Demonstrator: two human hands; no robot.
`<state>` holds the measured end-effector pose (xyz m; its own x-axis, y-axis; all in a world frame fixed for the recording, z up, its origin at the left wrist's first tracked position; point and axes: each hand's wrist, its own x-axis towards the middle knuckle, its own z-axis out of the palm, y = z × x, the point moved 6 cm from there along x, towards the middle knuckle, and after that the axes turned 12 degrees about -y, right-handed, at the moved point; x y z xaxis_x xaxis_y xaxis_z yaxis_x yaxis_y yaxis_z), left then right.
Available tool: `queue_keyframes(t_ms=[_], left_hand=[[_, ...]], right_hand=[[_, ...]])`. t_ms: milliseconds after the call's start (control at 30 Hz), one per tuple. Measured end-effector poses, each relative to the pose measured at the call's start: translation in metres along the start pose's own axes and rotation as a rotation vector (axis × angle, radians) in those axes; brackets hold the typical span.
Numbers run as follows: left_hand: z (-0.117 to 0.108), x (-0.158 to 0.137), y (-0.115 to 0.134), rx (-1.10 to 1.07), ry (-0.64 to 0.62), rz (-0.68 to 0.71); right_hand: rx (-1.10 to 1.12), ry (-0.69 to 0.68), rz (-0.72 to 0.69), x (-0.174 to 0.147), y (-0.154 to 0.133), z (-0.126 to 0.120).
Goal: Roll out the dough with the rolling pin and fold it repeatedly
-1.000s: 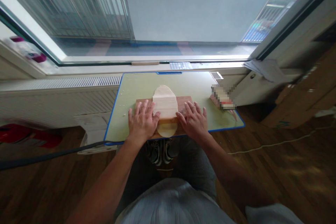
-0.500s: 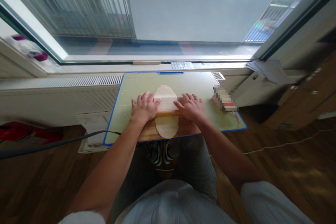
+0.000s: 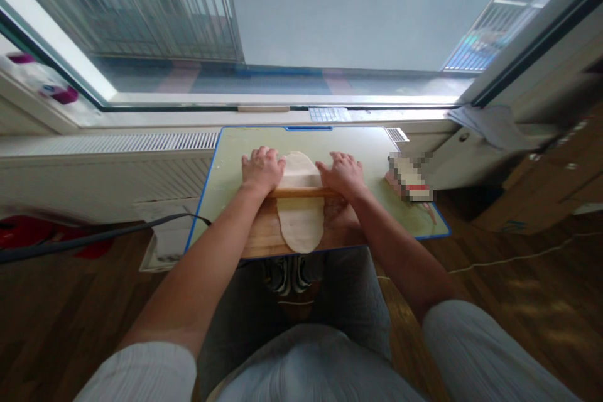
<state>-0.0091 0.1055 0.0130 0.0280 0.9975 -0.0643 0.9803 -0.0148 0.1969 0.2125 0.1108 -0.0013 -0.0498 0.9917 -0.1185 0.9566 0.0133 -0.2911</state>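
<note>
A flat, oblong sheet of dough [image 3: 301, 225] lies lengthwise in front of me on a wooden board [image 3: 260, 233]. Across it rests a wooden rolling pin [image 3: 301, 192], covering the dough's middle. My left hand [image 3: 262, 171] is on the pin's left part, fingers bent over it and pointing away from me. On the right part is my right hand [image 3: 343, 174], its thumb toward the dough. Both palms press down from above, and the pin's ends are hidden under them. The dough shows beyond the pin and on my side of it.
Under the board is a pale green tabletop [image 3: 372, 157] with a blue rim. A blurred-out package [image 3: 409, 179] lies at its right. Beyond are a radiator [image 3: 117, 141] and windowsill. A dark strap [image 3: 155, 221] crosses at left; a cardboard box [image 3: 527, 188] stands right.
Both hands and the rolling pin have moved a little away from me along the dough. More of the dough's near part shows now. The view has shifted slightly.
</note>
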Motion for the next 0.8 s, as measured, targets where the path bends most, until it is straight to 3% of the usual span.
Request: queue_keyframes(t_ms=[167,333,567,800], left_hand=[[0.001,-0.007,0.001,-0.002,-0.004,0.017],[0.009,-0.034,-0.001,-0.016,-0.024,0.050],[0.020,-0.093,0.001,0.030,-0.036,0.075],[0.028,-0.157,0.005,0.003,-0.007,0.124]], right_hand=[[-0.004,-0.013,0.001,-0.004,0.000,0.001],[-0.034,0.017,-0.064,-0.035,-0.002,0.004],[-0.142,0.012,-0.106,-0.103,-0.006,0.014],[-0.094,0.075,-0.164,-0.156,0.000,0.022]])
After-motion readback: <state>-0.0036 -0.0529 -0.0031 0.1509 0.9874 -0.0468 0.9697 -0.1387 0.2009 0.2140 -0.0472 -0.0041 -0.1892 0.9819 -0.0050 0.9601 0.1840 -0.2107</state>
